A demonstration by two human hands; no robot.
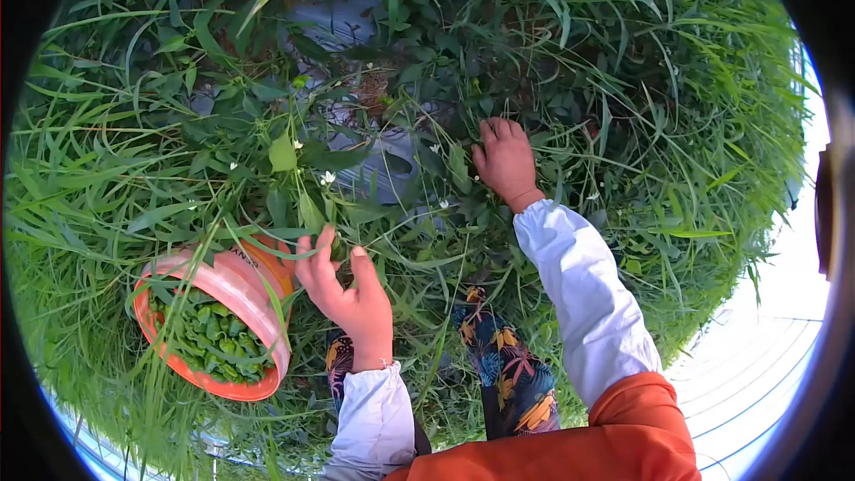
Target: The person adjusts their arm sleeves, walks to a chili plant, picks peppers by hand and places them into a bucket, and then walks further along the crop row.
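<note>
My left hand (349, 296) is raised beside the bucket, palm partly turned up, its thumb and fingers apart. Nothing shows in it, and leafy stems with a white flower (328, 178) stand just above its fingertips. Farther forward, my right hand (508, 162) reaches palm down into the leafy plants (459, 165). Its thumb is spread from the fingers, whose tips meet the foliage; I see nothing held there. To the left of my left hand, an orange and pale pink bucket (258, 303) leans towards me in the grass, holding many green peppers (218, 338).
Tall grass (89, 178) surrounds the plants and hangs over the bucket. Grey plastic sheeting (378, 165) shows between the stems. My legs in patterned trousers (508, 370) are close below my hands. A bright pale surface (757, 374) lies at the lower right.
</note>
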